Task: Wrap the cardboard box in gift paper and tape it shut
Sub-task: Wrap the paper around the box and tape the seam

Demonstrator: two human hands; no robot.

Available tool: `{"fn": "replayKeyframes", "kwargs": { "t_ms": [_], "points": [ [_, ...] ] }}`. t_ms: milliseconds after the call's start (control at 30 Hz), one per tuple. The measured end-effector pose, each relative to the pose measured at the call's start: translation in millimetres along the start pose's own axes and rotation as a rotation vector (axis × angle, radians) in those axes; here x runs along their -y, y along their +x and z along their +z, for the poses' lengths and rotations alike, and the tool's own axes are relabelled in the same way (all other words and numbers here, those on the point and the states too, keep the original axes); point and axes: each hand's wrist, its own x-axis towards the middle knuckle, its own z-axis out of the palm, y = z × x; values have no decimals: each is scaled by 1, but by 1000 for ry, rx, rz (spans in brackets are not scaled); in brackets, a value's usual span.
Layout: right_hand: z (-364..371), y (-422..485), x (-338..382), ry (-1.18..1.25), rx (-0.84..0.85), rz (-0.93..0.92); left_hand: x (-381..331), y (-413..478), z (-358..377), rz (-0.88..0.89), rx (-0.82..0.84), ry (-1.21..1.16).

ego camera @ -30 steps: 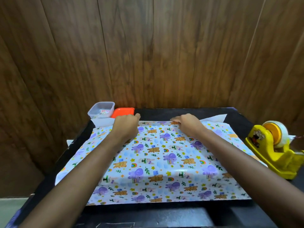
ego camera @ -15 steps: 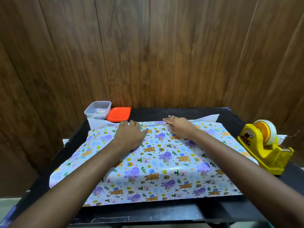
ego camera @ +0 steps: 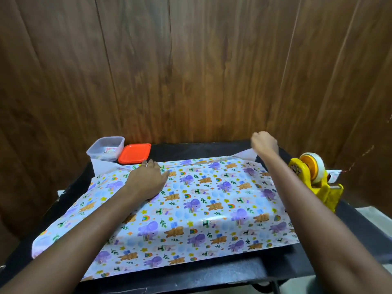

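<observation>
The glossy gift paper (ego camera: 212, 209), printed with purple elephants and brown bears, lies printed side up across the black table (ego camera: 201, 148). It bulges over a flat shape, and no cardboard box shows. My left hand (ego camera: 148, 179) presses flat on the paper near its far left edge, fingers straight. My right hand (ego camera: 264, 143) is raised above the paper's far right corner, where the white underside shows. That hand is blurred, with its back towards me and its fingers hidden.
A yellow tape dispenser (ego camera: 314, 179) with a roll of tape stands at the table's right edge. A clear plastic container (ego camera: 106, 147) and an orange lid (ego camera: 134, 152) sit at the far left. A wooden wall (ego camera: 191, 71) rises right behind the table.
My right hand has lifted off the paper's far edge and swung right to the far right corner. My left hand has slid a little left and stays flat on the paper.
</observation>
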Motion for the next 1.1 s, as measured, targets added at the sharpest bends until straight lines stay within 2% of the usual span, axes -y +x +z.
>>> {"fn": "replayKeyframes", "kwargs": {
  "t_ms": [67, 167, 233, 300, 667, 1000, 1100],
  "points": [
    [-12, 16, -19, 33, 78, 224, -2, 1, 0, 4, 1, 13],
    [-17, 22, -40, 214, 413, 491, -1, 0, 1, -8, -13, 25],
    [-14, 26, -52, 313, 579, 561, -1, 1, 2, -8, -18, 33],
    [-10, 28, -57, 424, 659, 584, -2, 1, 2, -7, -17, 39],
    [-11, 34, -60, 801, 606, 607, -1, 0, 4, -7, -26, 57],
    [-8, 40, -42, 510, 576, 434, -3, -1, 2, -13, -12, 67],
    [-10, 40, -40, 517, 572, 465, -2, -2, 2, -11, -9, 59]
  ]
}}
